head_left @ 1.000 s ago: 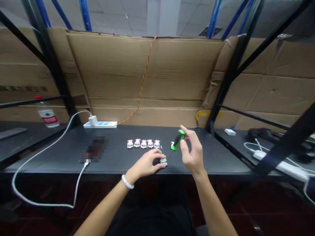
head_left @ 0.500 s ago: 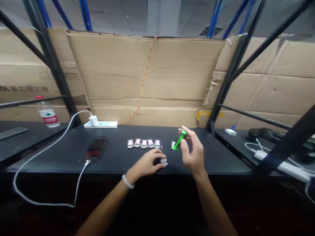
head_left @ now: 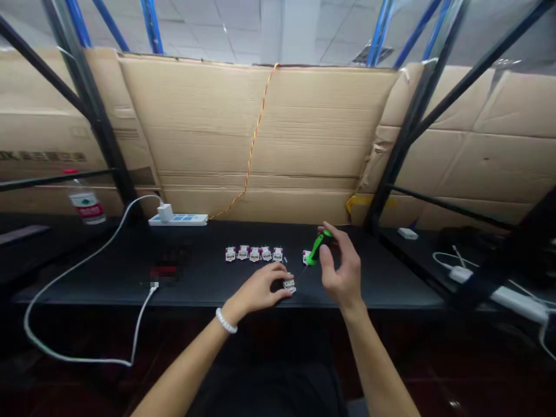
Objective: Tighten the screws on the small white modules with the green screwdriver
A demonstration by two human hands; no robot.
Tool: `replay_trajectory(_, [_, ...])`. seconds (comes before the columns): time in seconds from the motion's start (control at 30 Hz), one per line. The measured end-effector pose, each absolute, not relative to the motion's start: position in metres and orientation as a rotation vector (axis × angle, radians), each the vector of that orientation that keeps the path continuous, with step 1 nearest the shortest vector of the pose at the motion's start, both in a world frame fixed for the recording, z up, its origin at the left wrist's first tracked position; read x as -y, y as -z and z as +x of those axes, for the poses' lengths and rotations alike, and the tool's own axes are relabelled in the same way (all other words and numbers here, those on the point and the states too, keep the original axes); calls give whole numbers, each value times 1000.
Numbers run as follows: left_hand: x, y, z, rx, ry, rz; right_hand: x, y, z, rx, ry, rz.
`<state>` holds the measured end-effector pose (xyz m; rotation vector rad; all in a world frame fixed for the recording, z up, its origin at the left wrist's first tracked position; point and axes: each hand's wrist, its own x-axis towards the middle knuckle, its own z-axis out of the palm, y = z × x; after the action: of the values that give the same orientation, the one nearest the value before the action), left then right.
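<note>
Between thumb and fingers, my left hand [head_left: 259, 288] pinches a small white block-like part [head_left: 289, 284] against the black tabletop. My right hand [head_left: 341, 262] has its fingers closed on a green and black screwdriver [head_left: 315, 248]. The screwdriver's thin shaft slants down and left, its tip at or close to the right side of the part; contact is too small to make out. Behind my left hand, several small white and purple parts [head_left: 254, 254] stand in a row. One more white and purple part [head_left: 306, 256] sits partly behind the screwdriver handle.
A white power strip [head_left: 185, 219] with a plugged-in charger lies at the back left. Its white cable [head_left: 78, 273] loops over the table's front edge to a blurred dark device [head_left: 167, 269]. Black shelf posts [head_left: 397, 145] flank the table; cardboard [head_left: 195, 127] walls the back.
The screwdriver's handle has turned slightly in my right hand. My left hand and the pinched part have stayed in place.
</note>
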<state>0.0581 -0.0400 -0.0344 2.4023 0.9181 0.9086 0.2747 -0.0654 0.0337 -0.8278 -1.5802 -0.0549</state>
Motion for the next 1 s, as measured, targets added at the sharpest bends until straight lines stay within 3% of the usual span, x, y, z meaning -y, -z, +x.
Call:
replay_trajectory(0.13, [40,34,58,-912,-911,2401,66,-36,272,1511,197,-892])
replay_trajectory(0.4, [41,34,59,-924,-913,2388,65,-35,277,1605,70,-827])
replay_trajectory(1.0, [37,42,61,-933,-933,2406,61,-33,279,1508,242,-893])
